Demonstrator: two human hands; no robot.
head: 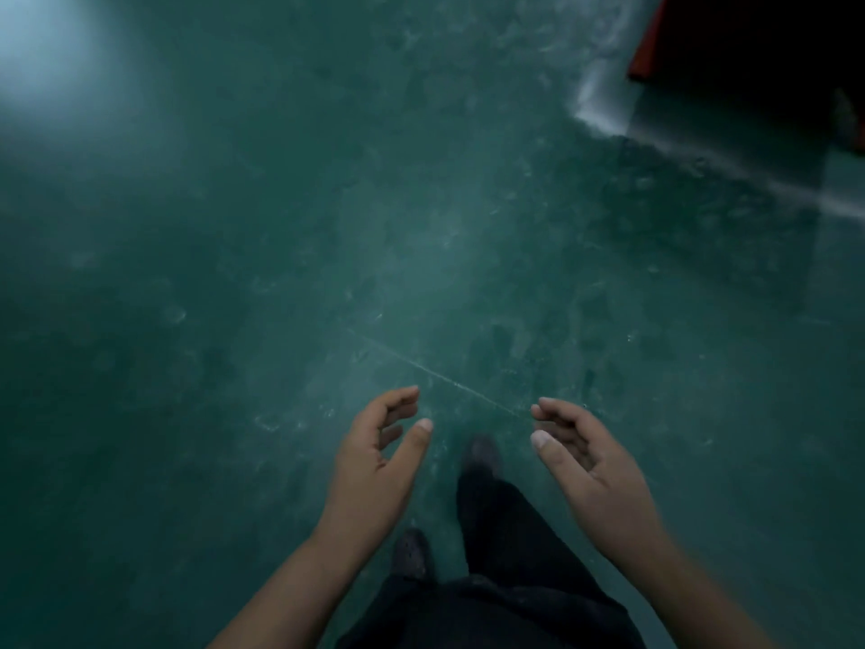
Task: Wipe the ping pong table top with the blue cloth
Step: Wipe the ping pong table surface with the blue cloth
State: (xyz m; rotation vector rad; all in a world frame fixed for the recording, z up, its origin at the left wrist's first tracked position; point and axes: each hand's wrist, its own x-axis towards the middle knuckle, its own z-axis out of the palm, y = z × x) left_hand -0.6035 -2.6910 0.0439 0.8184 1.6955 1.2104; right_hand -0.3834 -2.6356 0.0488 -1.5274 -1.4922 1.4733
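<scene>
Hands (374, 466) empty, loosely curled, green floor (281, 227)

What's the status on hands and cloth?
Left hand open, empty. Right hand open, empty. No cloth or table top in view. Green floor ahead.

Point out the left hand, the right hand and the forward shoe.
left hand (374, 466), head view, on the palm.
right hand (594, 470), head view, on the palm.
forward shoe (482, 454), head view, on its toe.
</scene>
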